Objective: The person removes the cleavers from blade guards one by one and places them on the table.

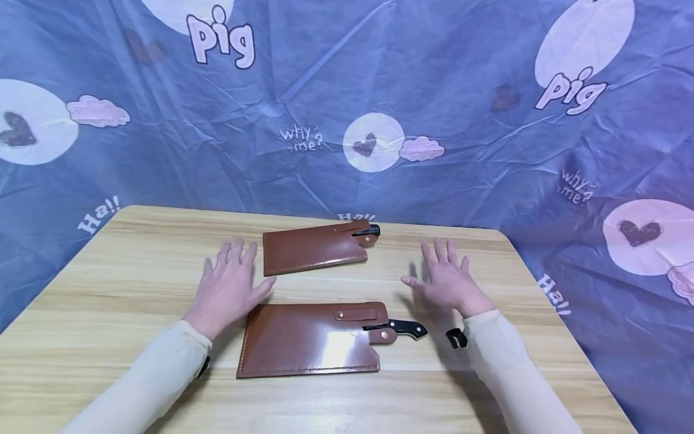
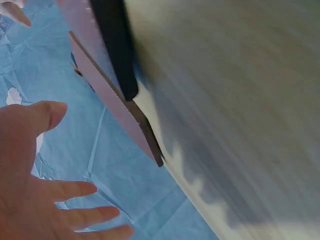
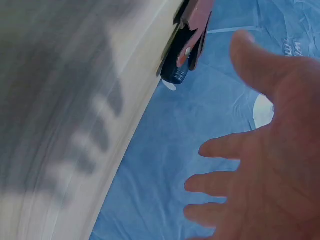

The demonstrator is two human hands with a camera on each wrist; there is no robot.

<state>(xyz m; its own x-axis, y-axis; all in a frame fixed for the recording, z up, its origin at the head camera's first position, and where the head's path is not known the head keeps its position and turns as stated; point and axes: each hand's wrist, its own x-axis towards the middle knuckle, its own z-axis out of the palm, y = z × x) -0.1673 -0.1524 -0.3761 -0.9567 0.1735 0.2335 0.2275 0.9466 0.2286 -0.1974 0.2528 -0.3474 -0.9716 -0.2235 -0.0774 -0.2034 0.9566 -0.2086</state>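
Note:
Two brown leather knife sheaths lie flat on the wooden table. The near sheath (image 1: 303, 340) has a black riveted knife handle (image 1: 409, 328) sticking out at its right end, under a snapped strap. Farther back, the smaller-looking far sheath (image 1: 314, 250) also has a black handle (image 1: 374, 230) at its right end. My left hand (image 1: 228, 295), fingers spread, hovers left of the sheaths with its thumb toward the gap between them. To their right, my right hand (image 1: 447, 277) is held over the table, fingers spread as well. Neither hand holds anything.
The wooden table (image 1: 135, 265) has rounded back corners. Behind and beside it hangs a blue printed cloth (image 1: 303, 78) with white circles and lettering. A black band (image 1: 456, 339) shows at the right wrist, and pale sleeves (image 1: 146, 374) cover both forearms.

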